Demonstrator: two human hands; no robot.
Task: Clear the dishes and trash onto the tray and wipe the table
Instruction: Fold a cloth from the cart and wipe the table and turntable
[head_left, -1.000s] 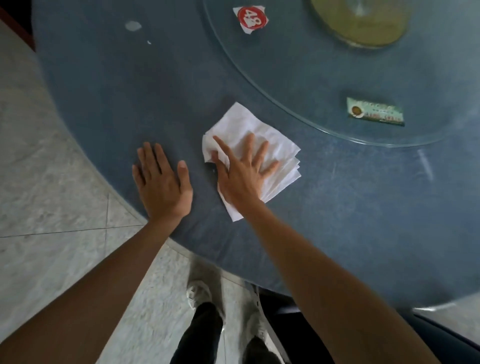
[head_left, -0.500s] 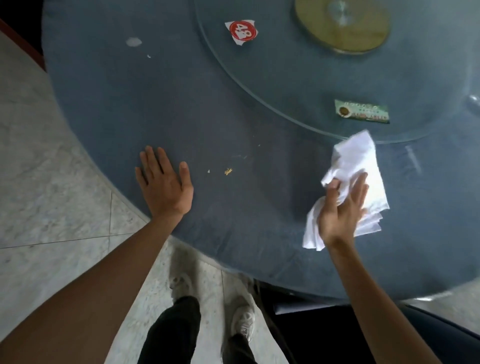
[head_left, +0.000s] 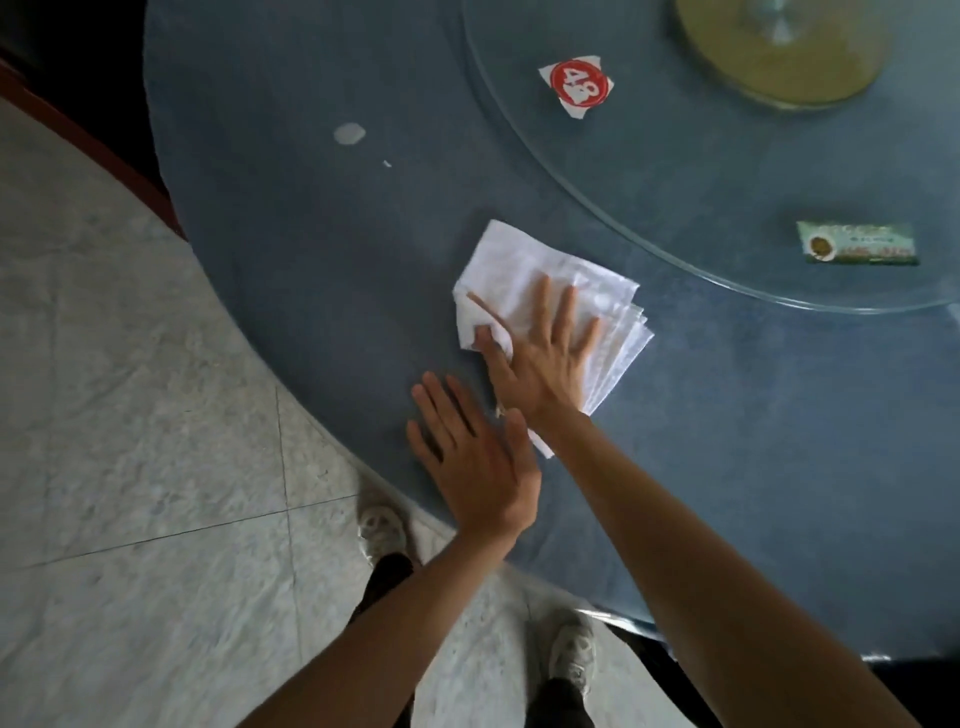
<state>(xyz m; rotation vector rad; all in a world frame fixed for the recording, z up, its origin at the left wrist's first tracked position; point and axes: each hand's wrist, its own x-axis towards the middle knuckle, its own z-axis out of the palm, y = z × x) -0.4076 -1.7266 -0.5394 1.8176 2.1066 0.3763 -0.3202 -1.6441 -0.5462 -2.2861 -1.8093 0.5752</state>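
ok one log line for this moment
step: wiping | right hand: flat on white cloth | left hand: flat on blue table | pale spot: unwiped

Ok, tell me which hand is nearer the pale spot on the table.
Right. The right hand lies flat on the white cloth, below and right of the pale spot; the left hand rests farther down, by the table's edge.
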